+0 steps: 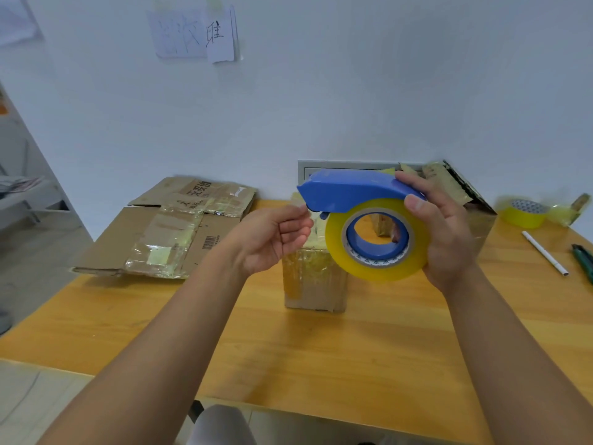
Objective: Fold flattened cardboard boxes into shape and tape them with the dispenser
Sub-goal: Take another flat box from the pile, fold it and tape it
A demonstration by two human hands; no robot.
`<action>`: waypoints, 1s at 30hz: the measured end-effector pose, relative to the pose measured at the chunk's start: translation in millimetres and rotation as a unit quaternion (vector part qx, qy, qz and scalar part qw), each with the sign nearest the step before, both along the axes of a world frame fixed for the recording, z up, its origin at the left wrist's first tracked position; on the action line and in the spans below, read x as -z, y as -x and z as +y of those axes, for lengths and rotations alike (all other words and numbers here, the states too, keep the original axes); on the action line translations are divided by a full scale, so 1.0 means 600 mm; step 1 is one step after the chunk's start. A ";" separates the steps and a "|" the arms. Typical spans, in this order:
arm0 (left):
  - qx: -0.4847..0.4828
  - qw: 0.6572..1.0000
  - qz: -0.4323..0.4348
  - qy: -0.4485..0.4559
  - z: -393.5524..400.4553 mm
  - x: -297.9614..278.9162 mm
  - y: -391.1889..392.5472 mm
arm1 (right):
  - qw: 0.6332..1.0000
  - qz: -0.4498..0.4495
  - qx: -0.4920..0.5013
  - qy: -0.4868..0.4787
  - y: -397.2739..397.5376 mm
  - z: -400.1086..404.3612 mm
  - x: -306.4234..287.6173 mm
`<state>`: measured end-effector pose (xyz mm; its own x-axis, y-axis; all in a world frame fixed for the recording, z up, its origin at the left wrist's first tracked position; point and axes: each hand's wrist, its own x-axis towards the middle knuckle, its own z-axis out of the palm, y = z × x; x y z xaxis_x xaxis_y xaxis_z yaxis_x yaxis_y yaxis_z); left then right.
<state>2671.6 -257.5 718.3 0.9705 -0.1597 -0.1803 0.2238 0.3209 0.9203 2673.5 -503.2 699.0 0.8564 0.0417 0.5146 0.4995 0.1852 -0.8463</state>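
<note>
Wooden table [353, 348], orange-yellow grain, set against a pale wall [353, 91] with paper notes [195, 33] stuck high up.

Flattened cardboard boxes [167, 226] at the table's far left, stacked and overhanging the left edge; old tape patches and a barcode show on top.

Larger open box [465, 194] at far right against the wall, mostly behind the right hand, flaps up.

Small folded box [314, 277] standing mid-table, heavily wrapped in yellowish tape, directly below and behind the hands.

Tape dispenser [353, 191], blue, held in the air above the small box, loaded with a yellow-tinted tape roll [375, 242].

Right hand [446, 232] grips the dispenser from its right side: thumb over the blue shell's rear, palm against the roll's edge.

Left hand [276, 239] palm-up just left of the dispenser's nose, fingers curled, fingertips [301, 213] pinched at the cutter end. Cannot tell for certain whether a tape end is held; clear film is faint there.

Spare yellow tape roll [526, 213] far right on the table. White pen [545, 253] nearer, lying diagonally. A dark green tool [584, 261] at the right edge, cropped.
</note>
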 end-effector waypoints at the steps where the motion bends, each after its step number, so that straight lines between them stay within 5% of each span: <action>1: -0.002 1.000 -0.005 -0.005 0.001 0.000 0.001 | 1.000 -0.001 0.000 0.003 -0.001 0.000 0.001; 16: -0.023 0.983 -0.132 -0.122 0.024 0.016 0.007 | 0.997 0.007 -0.019 0.071 -0.004 -0.012 0.000; 30: -0.088 0.984 -0.048 -0.147 0.066 0.018 -0.015 | 0.997 0.002 -0.007 0.081 -0.005 -0.082 -0.020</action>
<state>2680.6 -217.8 707.7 0.9934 0.0581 -0.0988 0.0951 0.0629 0.9935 2676.5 -552.2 711.0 0.8569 0.1352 0.4975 0.4950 0.0536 -0.8672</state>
